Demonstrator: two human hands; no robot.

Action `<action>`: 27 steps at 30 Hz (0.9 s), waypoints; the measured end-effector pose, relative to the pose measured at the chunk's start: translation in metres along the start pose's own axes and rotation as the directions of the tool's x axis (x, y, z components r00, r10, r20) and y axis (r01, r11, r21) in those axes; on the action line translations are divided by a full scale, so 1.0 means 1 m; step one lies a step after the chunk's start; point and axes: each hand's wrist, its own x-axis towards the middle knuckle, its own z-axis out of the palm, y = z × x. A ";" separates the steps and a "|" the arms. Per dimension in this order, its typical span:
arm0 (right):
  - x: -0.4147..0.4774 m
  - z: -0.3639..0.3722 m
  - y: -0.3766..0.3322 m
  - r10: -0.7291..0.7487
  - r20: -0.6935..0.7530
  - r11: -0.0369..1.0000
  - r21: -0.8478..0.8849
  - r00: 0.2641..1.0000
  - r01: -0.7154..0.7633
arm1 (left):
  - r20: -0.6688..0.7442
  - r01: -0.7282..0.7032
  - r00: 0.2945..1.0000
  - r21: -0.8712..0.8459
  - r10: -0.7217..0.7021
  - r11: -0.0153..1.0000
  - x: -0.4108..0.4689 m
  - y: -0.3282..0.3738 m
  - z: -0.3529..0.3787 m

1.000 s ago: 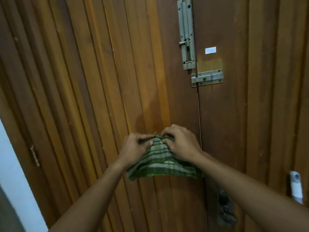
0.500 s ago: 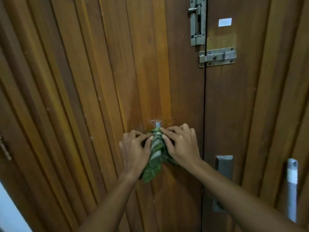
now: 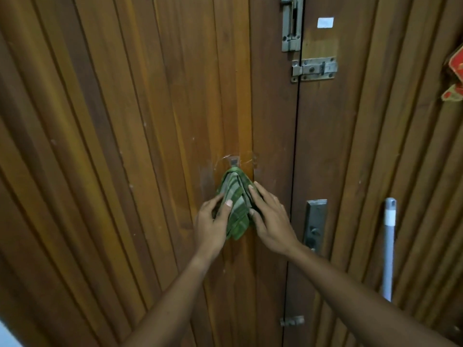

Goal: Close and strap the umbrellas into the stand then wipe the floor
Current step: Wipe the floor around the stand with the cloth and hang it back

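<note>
A green checked cloth [image 3: 236,204] hangs bunched from a small clear adhesive hook [image 3: 234,161] stuck on the wooden door [image 3: 125,146]. My left hand [image 3: 213,221] lies against the cloth's left side with the thumb on its front and the fingers relaxed. My right hand [image 3: 269,219] rests with straight fingers along the cloth's right edge. No umbrella or stand is in view.
A metal lock plate [image 3: 314,224] is just right of my right hand. Two slide bolts [image 3: 314,69] sit near the top of the door seam. A grey-white pole [image 3: 388,249] leans at the right. A red ornament [image 3: 454,76] hangs at the far right edge.
The cloth went from spread between both hands to bunched and hanging on the hook. Both hands slid down from the hook and loosened their hold.
</note>
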 end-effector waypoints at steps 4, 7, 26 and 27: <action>-0.019 -0.013 0.002 0.155 -0.056 0.983 0.103 0.986 -0.149 | -0.150 -0.057 0.986 0.128 0.076 0.990 -0.018 -0.004 -0.001; -0.030 -0.026 -0.002 0.249 -0.089 0.963 0.127 0.965 -0.237 | -0.244 -0.127 0.945 0.341 0.218 0.932 -0.026 0.012 -0.001; -0.114 -0.146 0.120 0.545 -0.201 0.837 0.081 0.814 -0.541 | 0.303 -0.553 0.827 0.287 0.474 0.782 -0.072 0.059 0.158; -0.124 -0.153 0.136 0.573 -0.202 0.818 0.075 0.794 -0.571 | 0.327 -0.539 0.830 0.261 0.452 0.801 -0.076 0.059 0.176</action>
